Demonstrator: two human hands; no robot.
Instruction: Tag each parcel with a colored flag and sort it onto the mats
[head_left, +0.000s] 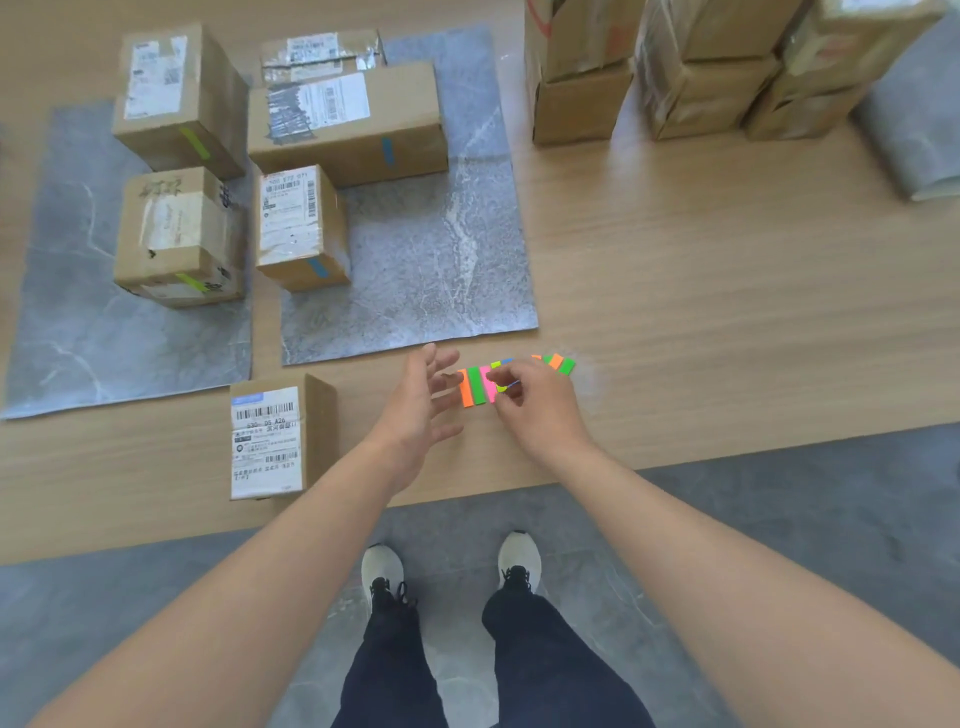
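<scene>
Two grey mats lie on the desk (701, 291). On the left mat (104, 353) we see two parcels, a rear one (176, 98) and a front one (176, 234), each bearing a green flag (195, 143) on its near side. Just beside it, the middle mat (441, 260) carries three parcels: a flat one (322, 52) at the back, a large one (353, 124) in front of it, and a small one (301, 228) nearest to us. The large and small parcels each show a blue flag (387, 150); we cannot tell whether the flat one is tagged.

In front of the two mats, an unflagged parcel (275, 436) stands on bare desk, label facing up.

To its right, the left grip (421, 410) is spread open, fingers straight, holding nothing, its fingertips just beside the flag strips (474, 387). These strips, orange, green, pink and yellow, lie in a row on the desk near its front edge. The right grip (535, 405) is curled down onto the row, with thumb and forefinger pinching at one strip.

Further right, at the far edge, untagged parcels (701, 78) stand stacked together. A rolled grey mat (914, 135) lies beside them.
</scene>
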